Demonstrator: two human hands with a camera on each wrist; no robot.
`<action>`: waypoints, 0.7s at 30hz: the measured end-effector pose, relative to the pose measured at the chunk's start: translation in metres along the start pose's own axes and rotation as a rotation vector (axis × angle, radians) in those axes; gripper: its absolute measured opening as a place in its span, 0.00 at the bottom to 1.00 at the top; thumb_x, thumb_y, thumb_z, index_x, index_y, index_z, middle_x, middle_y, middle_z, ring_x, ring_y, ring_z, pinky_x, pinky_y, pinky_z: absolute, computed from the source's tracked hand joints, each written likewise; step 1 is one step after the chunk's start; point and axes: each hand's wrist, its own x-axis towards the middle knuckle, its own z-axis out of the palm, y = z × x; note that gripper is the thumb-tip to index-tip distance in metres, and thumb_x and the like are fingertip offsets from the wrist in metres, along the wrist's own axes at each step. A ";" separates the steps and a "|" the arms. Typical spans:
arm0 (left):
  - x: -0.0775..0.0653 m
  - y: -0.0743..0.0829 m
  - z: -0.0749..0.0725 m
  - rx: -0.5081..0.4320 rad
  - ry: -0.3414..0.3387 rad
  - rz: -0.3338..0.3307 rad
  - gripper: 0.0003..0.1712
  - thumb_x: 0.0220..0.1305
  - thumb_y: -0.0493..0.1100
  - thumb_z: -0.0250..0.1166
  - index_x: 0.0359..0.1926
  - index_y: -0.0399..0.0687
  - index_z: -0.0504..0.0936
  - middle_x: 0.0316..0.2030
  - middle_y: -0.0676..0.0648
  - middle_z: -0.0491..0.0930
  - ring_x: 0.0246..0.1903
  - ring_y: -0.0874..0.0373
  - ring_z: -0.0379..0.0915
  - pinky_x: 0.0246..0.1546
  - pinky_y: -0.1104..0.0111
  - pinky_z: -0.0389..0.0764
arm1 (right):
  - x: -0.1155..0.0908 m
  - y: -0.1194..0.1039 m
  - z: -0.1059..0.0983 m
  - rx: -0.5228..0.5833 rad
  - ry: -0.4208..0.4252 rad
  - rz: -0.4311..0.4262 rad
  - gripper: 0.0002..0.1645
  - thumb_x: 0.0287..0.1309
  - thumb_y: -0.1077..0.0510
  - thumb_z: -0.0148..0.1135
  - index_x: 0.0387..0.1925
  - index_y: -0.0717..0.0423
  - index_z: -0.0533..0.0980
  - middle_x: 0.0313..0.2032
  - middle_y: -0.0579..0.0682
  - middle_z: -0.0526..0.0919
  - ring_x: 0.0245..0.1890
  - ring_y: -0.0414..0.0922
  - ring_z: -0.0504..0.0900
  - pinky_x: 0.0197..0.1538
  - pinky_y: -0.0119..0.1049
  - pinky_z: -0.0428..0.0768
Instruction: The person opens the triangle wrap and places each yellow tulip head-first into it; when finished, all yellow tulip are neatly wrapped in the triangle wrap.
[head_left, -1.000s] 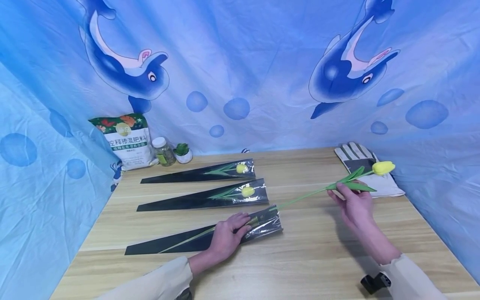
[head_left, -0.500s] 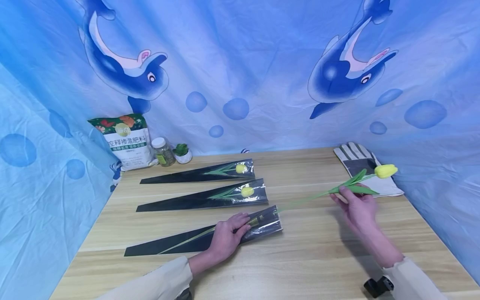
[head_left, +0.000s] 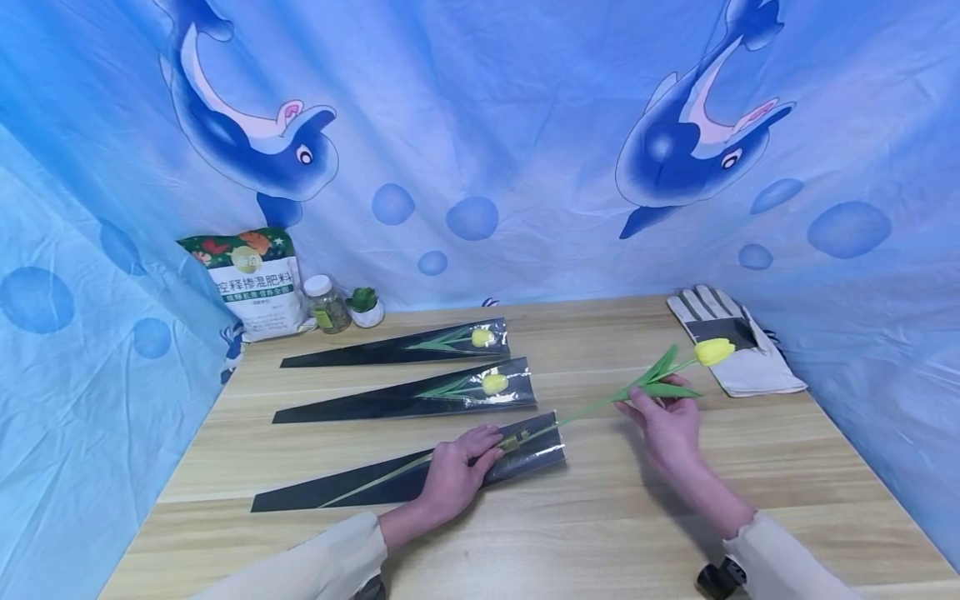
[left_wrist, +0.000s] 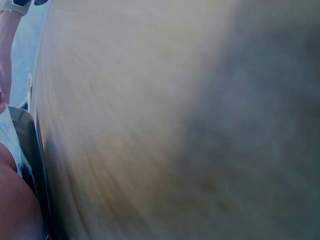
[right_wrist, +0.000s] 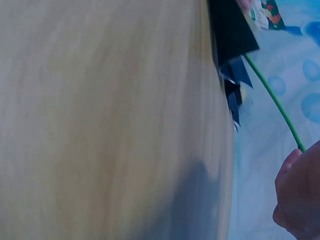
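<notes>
My right hand (head_left: 667, 429) pinches an artificial yellow tulip (head_left: 714, 351) just below its leaves, above the table. The tulip's green stem (head_left: 592, 411) slants down to the left and runs into the wide mouth of a black flower sleeve (head_left: 330, 492) with a clear front. Inside the sleeve, the lower stem shows through the film on both sides of my left hand. My left hand (head_left: 453, 471) rests across the sleeve, its fingers and thumb spread toward the mouth. In the right wrist view, the stem (right_wrist: 274, 97) passes between the sleeve's mouth (right_wrist: 232, 30) and my right hand.
Two filled sleeves, a middle one (head_left: 360, 406) and a far one (head_left: 360, 354), lie behind, each with a yellow tulip. At the back left stand a fertilizer bag (head_left: 262, 300), a lidded jar (head_left: 327, 308) and a potted plant (head_left: 366, 308). Work gloves (head_left: 761, 371) lie at right.
After a slight shift to the right, my right hand has moved left with the tulip, sliding more stem into the sleeve. My left hand has stayed in place.
</notes>
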 end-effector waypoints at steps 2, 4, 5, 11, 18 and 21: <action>0.001 0.000 0.000 -0.004 0.001 0.004 0.14 0.57 0.35 0.74 0.46 0.38 0.89 0.47 0.42 0.85 0.52 0.46 0.81 0.53 0.54 0.79 | -0.001 0.004 0.002 -0.018 -0.006 0.012 0.23 0.63 0.77 0.56 0.50 0.54 0.61 0.39 0.49 0.76 0.38 0.40 0.80 0.48 0.39 0.84; 0.001 0.000 0.001 -0.006 0.001 0.007 0.14 0.57 0.35 0.74 0.46 0.38 0.89 0.47 0.42 0.85 0.52 0.47 0.81 0.53 0.54 0.79 | -0.002 0.007 0.004 -0.028 -0.015 0.012 0.24 0.63 0.77 0.56 0.50 0.53 0.60 0.41 0.49 0.75 0.38 0.40 0.80 0.49 0.39 0.83; 0.001 0.000 0.001 -0.007 0.000 0.007 0.14 0.57 0.35 0.74 0.46 0.38 0.89 0.47 0.42 0.85 0.52 0.47 0.81 0.53 0.54 0.79 | -0.002 0.008 0.004 -0.029 -0.017 0.012 0.24 0.63 0.77 0.57 0.50 0.53 0.60 0.41 0.49 0.75 0.39 0.40 0.81 0.49 0.40 0.83; 0.002 0.000 0.002 -0.011 0.001 -0.001 0.14 0.58 0.35 0.74 0.46 0.38 0.89 0.47 0.43 0.86 0.52 0.49 0.81 0.52 0.55 0.80 | -0.002 0.012 0.004 -0.018 -0.027 0.021 0.24 0.64 0.75 0.59 0.51 0.52 0.61 0.43 0.50 0.75 0.40 0.41 0.82 0.50 0.41 0.82; 0.003 0.000 0.003 -0.020 0.006 0.000 0.14 0.57 0.35 0.75 0.45 0.37 0.89 0.47 0.43 0.86 0.52 0.48 0.81 0.52 0.55 0.80 | -0.002 0.013 0.002 -0.043 -0.043 0.019 0.24 0.63 0.75 0.59 0.53 0.53 0.62 0.45 0.53 0.78 0.43 0.43 0.82 0.51 0.40 0.82; 0.003 0.000 0.003 -0.017 0.005 -0.004 0.14 0.57 0.35 0.75 0.45 0.37 0.89 0.47 0.43 0.86 0.52 0.48 0.81 0.52 0.55 0.80 | -0.002 0.014 0.001 -0.066 -0.041 0.032 0.22 0.65 0.73 0.59 0.53 0.54 0.63 0.46 0.51 0.79 0.45 0.43 0.83 0.51 0.40 0.82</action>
